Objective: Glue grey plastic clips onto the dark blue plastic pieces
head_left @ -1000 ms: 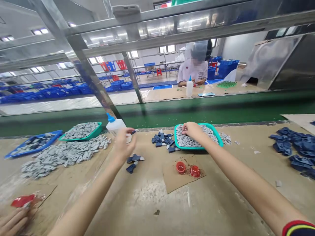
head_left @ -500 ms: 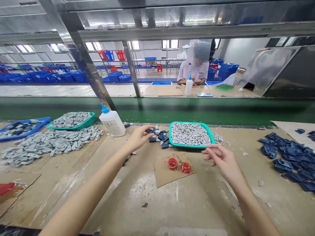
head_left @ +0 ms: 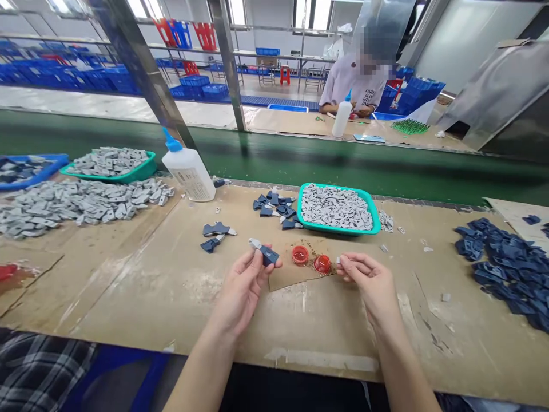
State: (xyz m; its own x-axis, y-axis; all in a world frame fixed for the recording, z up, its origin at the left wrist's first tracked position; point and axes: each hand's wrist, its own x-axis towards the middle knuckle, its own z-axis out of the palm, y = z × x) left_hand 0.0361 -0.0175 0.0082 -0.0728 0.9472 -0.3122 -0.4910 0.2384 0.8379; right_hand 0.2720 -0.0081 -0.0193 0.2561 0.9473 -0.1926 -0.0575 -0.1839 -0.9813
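Observation:
Between thumb and fingers, my left hand grips a dark blue plastic part with a light grey piece at its upper end. My right hand pinches a small light grey piece. Two small red cups, a left cup and a right cup with wet-looking contents, sit between my hands on a cardboard piece. Just behind them stands a green tray full of small grey pieces. Several blue-and-grey parts lie left of this tray, and a few more nearer my left hand.
A white bottle with blue cap stands back left, beside a grey heap and another green tray. Dark blue parts are piled at right. Beyond the green belt a person sits working.
My left hand has come back from the parts pile towards me, now holding a blue part. My right hand has moved from the tray's edge to beside the right cup. The view has tilted down.

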